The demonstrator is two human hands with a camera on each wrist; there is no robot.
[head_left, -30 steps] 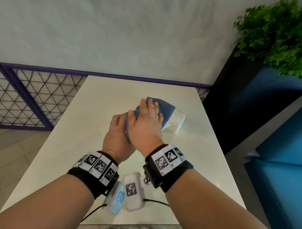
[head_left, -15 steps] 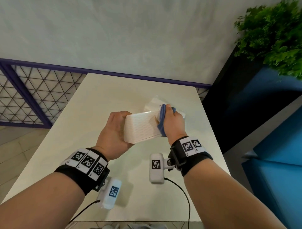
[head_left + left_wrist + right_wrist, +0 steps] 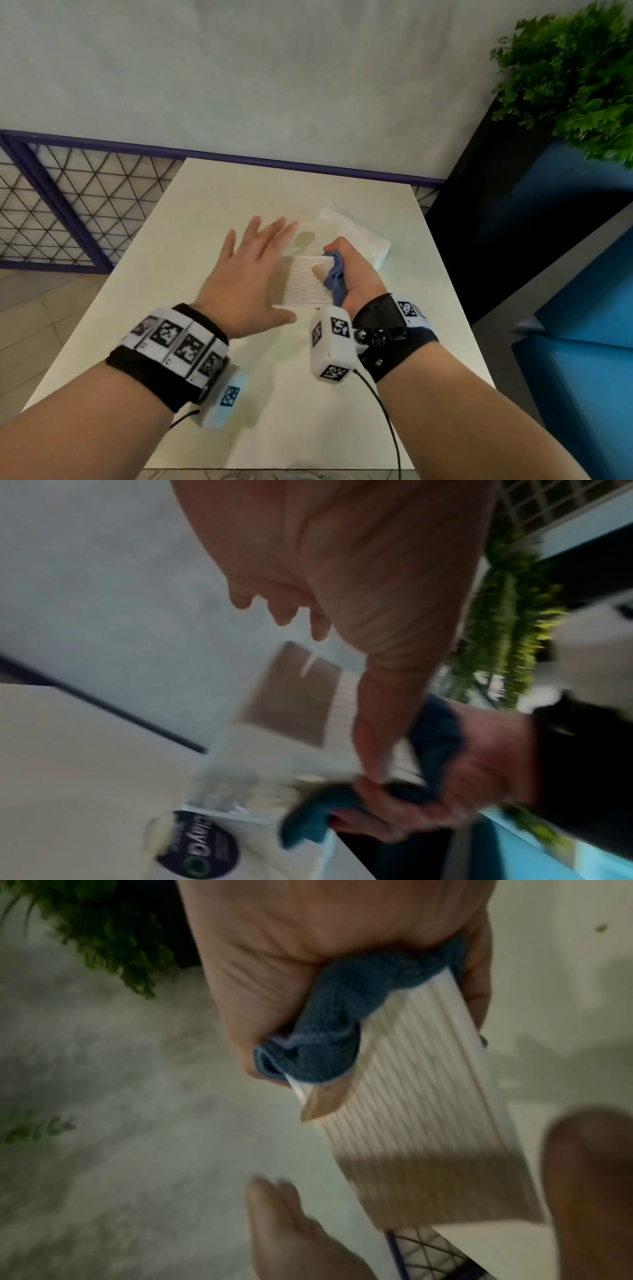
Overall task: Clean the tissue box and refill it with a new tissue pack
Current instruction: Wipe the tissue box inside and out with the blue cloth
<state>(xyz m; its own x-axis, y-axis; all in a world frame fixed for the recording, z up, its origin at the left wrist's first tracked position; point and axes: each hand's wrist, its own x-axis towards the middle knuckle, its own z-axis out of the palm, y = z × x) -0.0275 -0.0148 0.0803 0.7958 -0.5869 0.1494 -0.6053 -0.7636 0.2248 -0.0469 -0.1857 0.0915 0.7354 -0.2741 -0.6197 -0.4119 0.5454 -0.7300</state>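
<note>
A white ribbed tissue box (image 3: 308, 287) is held near the middle of the table. My right hand (image 3: 358, 274) grips its right end, with a bunched blue cloth (image 3: 334, 279) squeezed against the box. The right wrist view shows that cloth (image 3: 342, 1015) wedged between palm and box (image 3: 428, 1123). My left hand (image 3: 260, 270) is open with fingers spread, just left of the box and partly over it; whether it touches is unclear. A clear-wrapped tissue pack (image 3: 359, 236) lies on the table behind the right hand, and its dark round label (image 3: 202, 850) shows in the blurred left wrist view.
The pale table (image 3: 205, 212) ends at a grey wall with a purple rail. A wire-mesh fence (image 3: 51, 212) stands at the left. A green plant (image 3: 575, 75) on a dark planter and blue seating (image 3: 582, 308) flank the right edge.
My left hand has let go of the box and spread open. The right hand, which was wiping the top with the cloth, now holds the box alone by its right end, lower on the table.
</note>
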